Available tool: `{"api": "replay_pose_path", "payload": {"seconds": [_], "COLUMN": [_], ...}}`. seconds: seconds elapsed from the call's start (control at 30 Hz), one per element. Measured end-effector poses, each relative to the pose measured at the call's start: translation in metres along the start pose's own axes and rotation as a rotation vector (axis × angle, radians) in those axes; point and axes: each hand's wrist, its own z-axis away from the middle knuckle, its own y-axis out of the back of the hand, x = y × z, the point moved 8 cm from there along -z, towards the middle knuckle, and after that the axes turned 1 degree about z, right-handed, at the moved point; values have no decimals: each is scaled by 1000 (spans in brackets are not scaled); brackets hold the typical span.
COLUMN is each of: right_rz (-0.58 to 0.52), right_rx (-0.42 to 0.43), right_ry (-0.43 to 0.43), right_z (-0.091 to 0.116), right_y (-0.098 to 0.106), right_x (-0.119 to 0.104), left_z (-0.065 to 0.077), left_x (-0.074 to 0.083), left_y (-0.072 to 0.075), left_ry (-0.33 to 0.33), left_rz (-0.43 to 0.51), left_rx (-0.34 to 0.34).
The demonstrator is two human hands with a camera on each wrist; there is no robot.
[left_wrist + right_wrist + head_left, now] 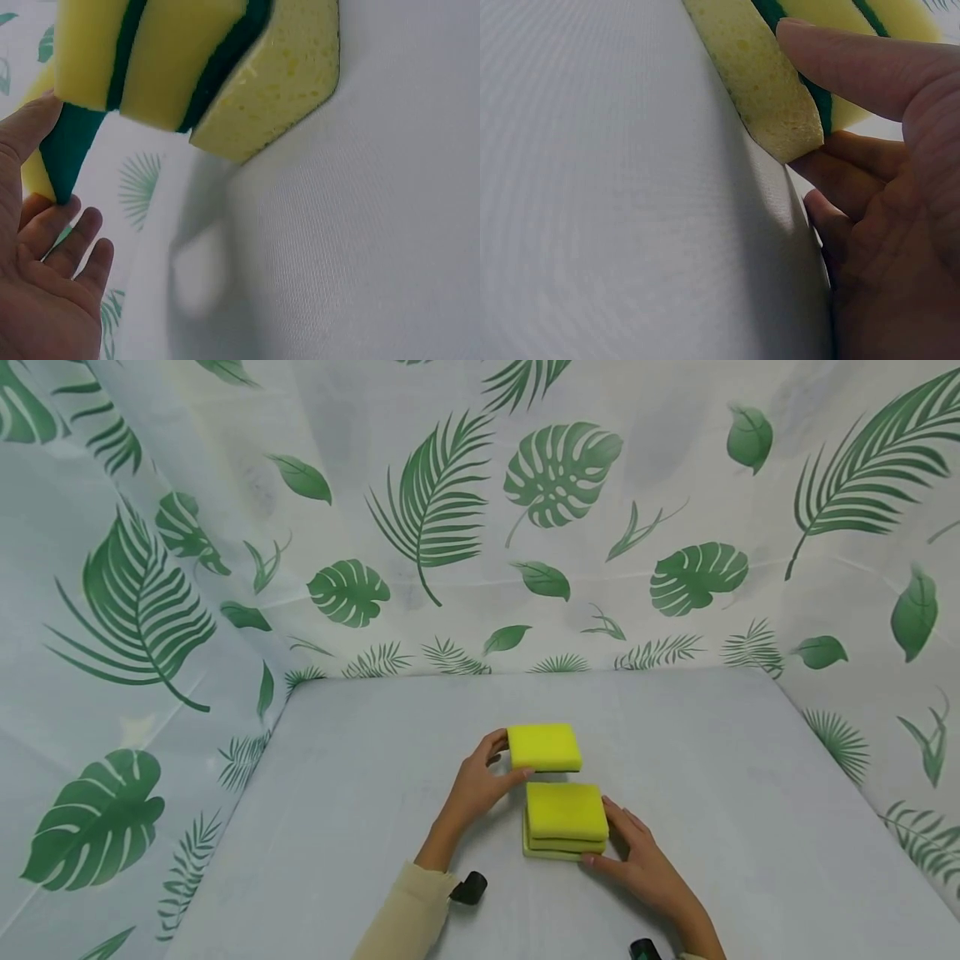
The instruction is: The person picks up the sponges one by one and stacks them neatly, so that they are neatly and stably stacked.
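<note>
My left hand (478, 783) pinches a yellow sponge (544, 746) between thumb and fingers at its left end, above and behind a stack. The green scouring layer (73, 146) on its underside shows in the left wrist view. The stack has two bright yellow sponges (566, 810) with green undersides on top of a paler, porous sponge (289, 82) that rests on the table. My right hand (648, 864) grips the stack's near right corner. Its thumb (840, 64) lies along the front side, while the fingers are at the right side.
The light grey tabletop (337, 827) runs back to a curtain (450, 635) with green leaf prints, which also rises on the left and right. Dark wrist devices (471, 888) show by both forearms. A pale sleeve (408, 914) covers the left forearm.
</note>
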Motion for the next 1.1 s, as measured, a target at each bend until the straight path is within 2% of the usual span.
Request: {"api": "replay_pose_path", "payload": {"seconds": [0.47, 0.7, 0.97, 1.1], "right_rz": [9, 4, 8, 6], "right_rx": [-10, 11, 28, 25], "right_ry": [12, 54, 72, 66], "right_z": [2, 3, 2, 3], "right_y": [0, 2, 3, 3], "right_x": [1, -3, -3, -4], "left_z": [23, 36, 50, 54], "left_x": [19, 29, 39, 39], "left_y": [-3, -9, -14, -16], "left_ry": [-45, -99, -128, -138], "left_rz": [44, 73, 59, 47], "left_rx": [3, -13, -22, -27]}}
